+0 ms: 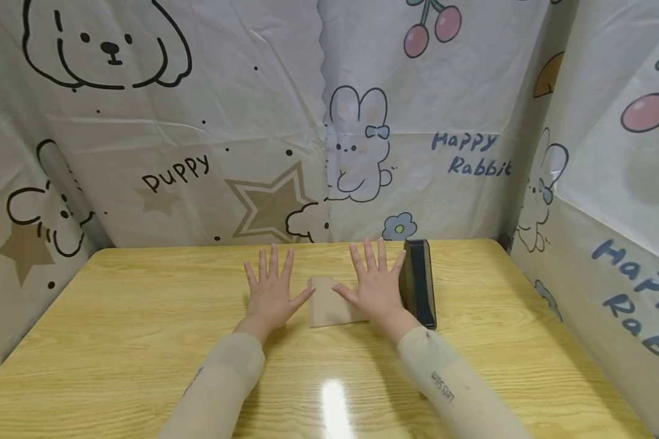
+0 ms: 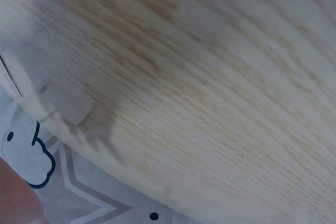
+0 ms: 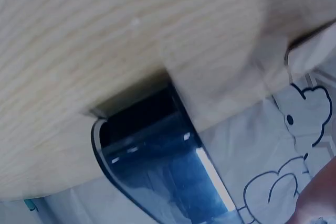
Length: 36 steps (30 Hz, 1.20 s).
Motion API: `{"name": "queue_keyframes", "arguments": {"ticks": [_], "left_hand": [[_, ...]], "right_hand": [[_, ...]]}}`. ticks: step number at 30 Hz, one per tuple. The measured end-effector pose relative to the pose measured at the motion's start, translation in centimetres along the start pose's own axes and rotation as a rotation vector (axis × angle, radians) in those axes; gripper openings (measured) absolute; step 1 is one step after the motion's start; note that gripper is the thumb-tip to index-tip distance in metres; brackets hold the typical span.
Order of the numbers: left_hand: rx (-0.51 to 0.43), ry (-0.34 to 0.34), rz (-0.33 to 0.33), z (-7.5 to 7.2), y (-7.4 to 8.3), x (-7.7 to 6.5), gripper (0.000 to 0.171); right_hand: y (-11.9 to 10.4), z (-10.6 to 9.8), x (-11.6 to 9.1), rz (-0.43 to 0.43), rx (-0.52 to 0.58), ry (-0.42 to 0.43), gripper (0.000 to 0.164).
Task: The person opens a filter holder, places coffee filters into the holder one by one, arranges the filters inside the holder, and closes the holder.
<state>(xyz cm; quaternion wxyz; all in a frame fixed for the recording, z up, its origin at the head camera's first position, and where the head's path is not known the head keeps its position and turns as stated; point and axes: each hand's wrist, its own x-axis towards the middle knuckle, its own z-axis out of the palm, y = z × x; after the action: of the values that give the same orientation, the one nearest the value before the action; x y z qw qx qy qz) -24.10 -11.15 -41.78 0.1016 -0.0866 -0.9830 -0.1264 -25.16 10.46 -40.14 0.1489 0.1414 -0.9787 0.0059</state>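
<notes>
Both hands hover or rest, palms down and fingers spread, over the table; whether they touch it I cannot tell. My left hand [image 1: 271, 296] is left of a flat beige piece [image 1: 328, 308], perhaps a cloth, and its thumb points toward it. Over that piece's right part lies my right hand [image 1: 378, 289], covering some of it. Just right of that hand stands a dark, glossy, upright case [image 1: 421, 286], its kind unclear; in the right wrist view the case [image 3: 163, 156] shows a curved end. Neither hand holds anything.
The light wood table [image 1: 143, 329] carries these things. Behind it hangs a white printed sheet [image 1: 241, 110] with a puppy, a rabbit and stars. Another sheet [image 1: 604, 201] closes the right side, and the left side is covered as well.
</notes>
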Motion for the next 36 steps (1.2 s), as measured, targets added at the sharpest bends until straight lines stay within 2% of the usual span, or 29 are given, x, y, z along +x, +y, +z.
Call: {"name": "queue_keyframes", "arguments": {"ticks": [8, 18, 21, 24, 30, 33, 36], "left_hand": [[-0.003, 0.012, -0.004, -0.2, -0.3, 0.2, 0.088], [-0.014, 0.001, -0.015, -0.5, -0.7, 0.0, 0.088], [-0.015, -0.002, -0.019, -0.4, -0.8, 0.0, 0.088], [0.003, 0.002, -0.020, -0.2, -1.0, -0.1, 0.088], [0.031, 0.009, -0.017, -0.1, -1.4, -0.3, 0.088], [0.023, -0.001, -0.023, -0.2, -1.5, -0.4, 0.087], [0.020, -0.009, -0.031, -0.3, -1.5, -0.5, 0.087]], "right_hand": [[1.6, -1.3, 0.6, 0.079, -0.004, 0.095, 0.090], [3.6, -1.9, 0.5, 0.177, 0.077, 0.136, 0.090], [4.2, -1.9, 0.3, 0.241, 0.154, 0.159, 0.091], [4.7, -1.8, 0.1, 0.329, 0.283, 0.160, 0.093], [6.1, -1.2, -0.2, 0.509, 0.529, 0.082, 0.094], [6.5, -1.1, -0.3, 0.556, 0.621, 0.054, 0.086], [6.8, -1.4, -0.3, 0.574, 0.658, 0.043, 0.078]]}}
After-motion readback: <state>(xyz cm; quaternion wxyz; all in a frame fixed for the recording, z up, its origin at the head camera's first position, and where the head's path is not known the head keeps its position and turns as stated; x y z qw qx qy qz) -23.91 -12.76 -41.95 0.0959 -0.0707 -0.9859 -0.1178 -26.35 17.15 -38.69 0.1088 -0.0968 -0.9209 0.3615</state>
